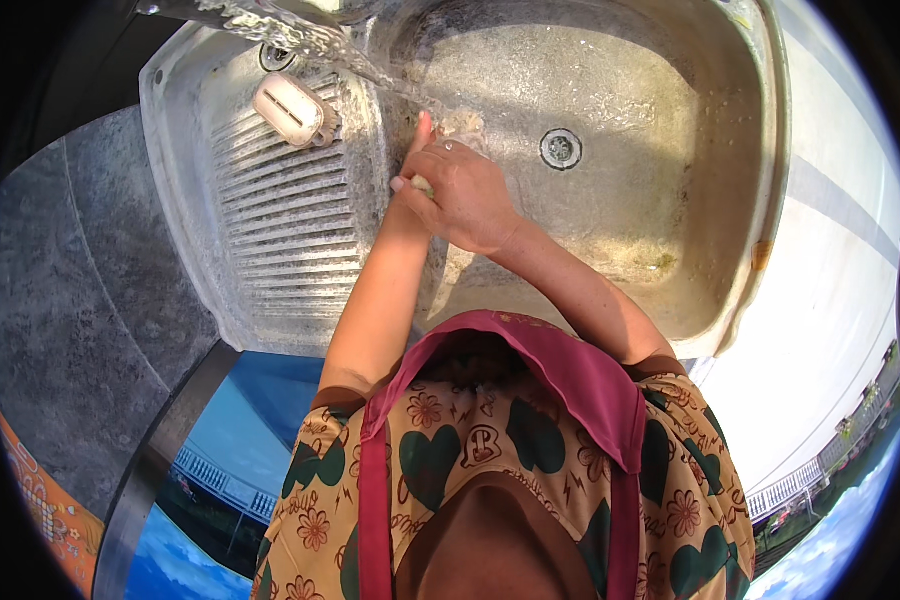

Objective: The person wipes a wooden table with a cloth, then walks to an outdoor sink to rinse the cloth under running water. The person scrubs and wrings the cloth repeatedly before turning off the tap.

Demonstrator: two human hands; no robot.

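My right hand (466, 196) lies over my left hand (418, 142) above the divider of a worn stone-like sink (607, 202). Between the two hands shows a small pale yellowish-green piece (423, 184), perhaps food or a sponge; most of it is hidden, and which hand grips it is not clear. A stream of water (345, 56) falls from the upper left and splashes at my fingertips. My left fingers are mostly covered by the right hand. On the ribbed washboard (285, 225) left of my hands rests a pale scrubbing brush (289, 109), bristles partly visible.
The right basin holds a round drain (561, 149) and small bits of debris near its lower right. Another drain (276, 57) lies at the washboard's top. The raised sink rim (774, 172) curves along the right. A dark grey surface (82, 247) is at the left.
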